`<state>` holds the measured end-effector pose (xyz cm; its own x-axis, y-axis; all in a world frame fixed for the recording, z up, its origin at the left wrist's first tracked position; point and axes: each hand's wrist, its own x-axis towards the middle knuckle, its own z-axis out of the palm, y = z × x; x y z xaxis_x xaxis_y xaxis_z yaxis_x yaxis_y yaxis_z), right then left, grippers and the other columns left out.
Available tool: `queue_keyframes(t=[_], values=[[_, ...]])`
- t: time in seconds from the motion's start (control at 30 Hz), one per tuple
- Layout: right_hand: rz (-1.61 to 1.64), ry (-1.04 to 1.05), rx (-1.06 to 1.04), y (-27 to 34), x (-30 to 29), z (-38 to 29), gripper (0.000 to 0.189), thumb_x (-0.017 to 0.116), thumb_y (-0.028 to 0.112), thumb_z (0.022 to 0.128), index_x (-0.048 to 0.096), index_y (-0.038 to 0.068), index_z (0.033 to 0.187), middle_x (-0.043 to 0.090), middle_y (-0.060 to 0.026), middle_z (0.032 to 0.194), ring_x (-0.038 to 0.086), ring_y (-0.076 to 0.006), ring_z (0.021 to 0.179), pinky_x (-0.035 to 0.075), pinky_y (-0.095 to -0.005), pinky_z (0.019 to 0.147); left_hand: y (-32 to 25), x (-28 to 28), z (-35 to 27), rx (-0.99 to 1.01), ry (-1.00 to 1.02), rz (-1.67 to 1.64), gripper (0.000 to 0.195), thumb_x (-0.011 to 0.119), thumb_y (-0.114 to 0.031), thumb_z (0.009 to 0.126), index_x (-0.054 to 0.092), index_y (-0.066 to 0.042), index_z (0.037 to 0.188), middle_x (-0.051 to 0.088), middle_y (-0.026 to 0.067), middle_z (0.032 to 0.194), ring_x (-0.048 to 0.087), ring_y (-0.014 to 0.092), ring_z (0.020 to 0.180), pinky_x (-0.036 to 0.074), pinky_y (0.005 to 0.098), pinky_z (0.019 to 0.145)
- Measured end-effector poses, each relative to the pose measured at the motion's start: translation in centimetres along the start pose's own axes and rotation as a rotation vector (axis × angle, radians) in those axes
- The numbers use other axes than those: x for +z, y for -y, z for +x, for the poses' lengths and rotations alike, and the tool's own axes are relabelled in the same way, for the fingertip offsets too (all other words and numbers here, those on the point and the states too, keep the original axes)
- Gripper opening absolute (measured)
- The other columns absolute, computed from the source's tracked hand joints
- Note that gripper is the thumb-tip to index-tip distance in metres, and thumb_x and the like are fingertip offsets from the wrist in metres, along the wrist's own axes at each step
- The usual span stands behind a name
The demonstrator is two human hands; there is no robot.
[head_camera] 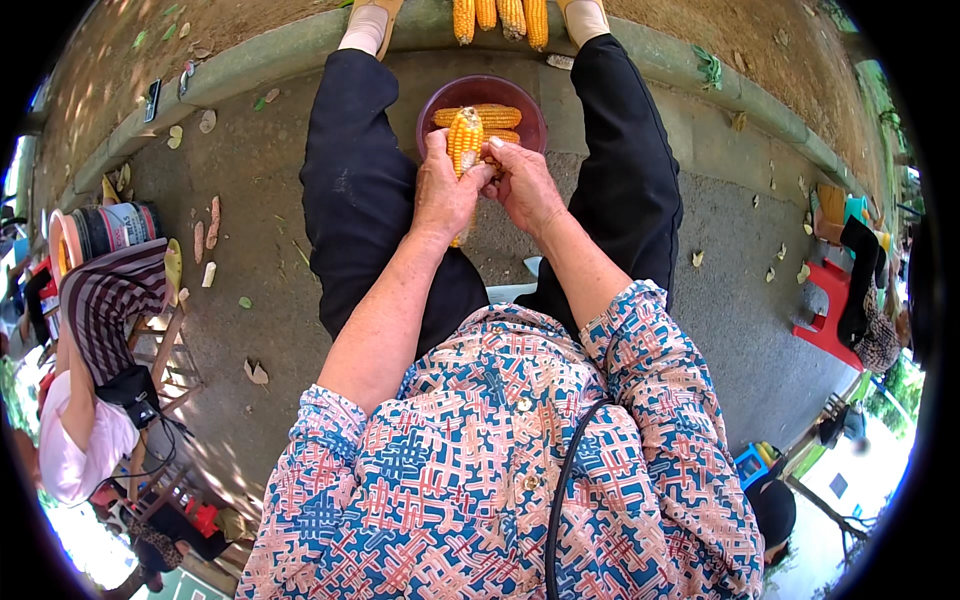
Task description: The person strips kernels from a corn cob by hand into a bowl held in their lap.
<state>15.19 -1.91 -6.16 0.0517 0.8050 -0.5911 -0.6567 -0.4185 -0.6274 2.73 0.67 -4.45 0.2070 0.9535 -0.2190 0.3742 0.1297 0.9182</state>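
My left hand (pixel 444 193) is closed around an ear of dried yellow corn (pixel 465 142), tip pointing up and away from me. A pale bare strip of cob shows on its right side. My right hand (pixel 525 180) touches that side, thumb and fingers bent, with some loose kernels (pixel 491 163) at the fingertips. Both hands are above the near rim of a maroon plastic basin (pixel 540 120), where a few more corn ears (pixel 499 115) lie across the bottom. Beyond the basin, several corn ears (pixel 512 19) rest side by side on the concrete curb.
My knees flank the basin. A curved concrete curb (pixel 262 71) crosses ahead. Bare cobs (pixel 208 274) and dry leaves lie on the pavement at left. A seated person (pixel 82 435) is by a bucket (pixel 112 231) at left; another person sits near a red plastic stool (pixel 829 311) at right.
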Motion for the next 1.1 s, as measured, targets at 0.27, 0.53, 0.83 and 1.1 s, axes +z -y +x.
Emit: queue_keyframes(t=[0.27, 0.53, 0.83, 1.1], values=[[-0.015, 0.024, -0.022, -0.3, -0.4, 0.3, 0.019, 0.056, 0.021, 0.094, 0.064, 0.005, 0.088, 0.060, -0.0017, 0.076, 0.053, -0.0099, 0.062, 0.042, -0.0247, 0.051, 0.3, 0.1, 0.0, -0.001, -0.005, 0.017, 0.063, 0.078, -0.013, 0.068, 0.041, -0.002, 0.119, 0.063, 0.0199, 0.100, 0.065, 0.032, 0.090, 0.051, 0.0393, 0.080], [0.013, 0.070, -0.042, 0.1, -0.2, -0.1, 0.017, 0.056, 0.016, 0.093, 0.065, 0.002, 0.090, 0.060, -0.0026, 0.073, 0.054, -0.0107, 0.062, 0.042, -0.0242, 0.052, 1.1, 0.3, 0.6, -0.054, -0.024, -0.274, 0.046, 0.072, -0.024, 0.082, 0.049, 0.000, 0.113, 0.064, 0.0140, 0.096, 0.063, 0.019, 0.084, 0.052, 0.0339, 0.075], [0.005, 0.074, -0.048, 0.3, -0.1, -0.2, 0.016, 0.056, 0.015, 0.094, 0.065, 0.003, 0.091, 0.059, -0.0015, 0.073, 0.054, -0.0101, 0.063, 0.044, -0.0241, 0.054, 0.5, 0.2, 0.4, -0.038, -0.020, -0.213, 0.036, 0.064, -0.018, 0.088, 0.047, 0.000, 0.114, 0.064, 0.0143, 0.094, 0.064, 0.020, 0.082, 0.051, 0.0340, 0.073], [0.009, 0.066, -0.046, 0.1, -0.3, -0.1, 0.016, 0.056, 0.017, 0.094, 0.065, 0.003, 0.093, 0.060, -0.0011, 0.075, 0.054, -0.0097, 0.063, 0.043, -0.0241, 0.054, -0.2, 0.1, 0.2, -0.040, -0.004, -0.176, 0.039, 0.063, -0.013, 0.087, 0.043, -0.001, 0.118, 0.064, 0.0160, 0.095, 0.066, 0.023, 0.083, 0.052, 0.0354, 0.073]])
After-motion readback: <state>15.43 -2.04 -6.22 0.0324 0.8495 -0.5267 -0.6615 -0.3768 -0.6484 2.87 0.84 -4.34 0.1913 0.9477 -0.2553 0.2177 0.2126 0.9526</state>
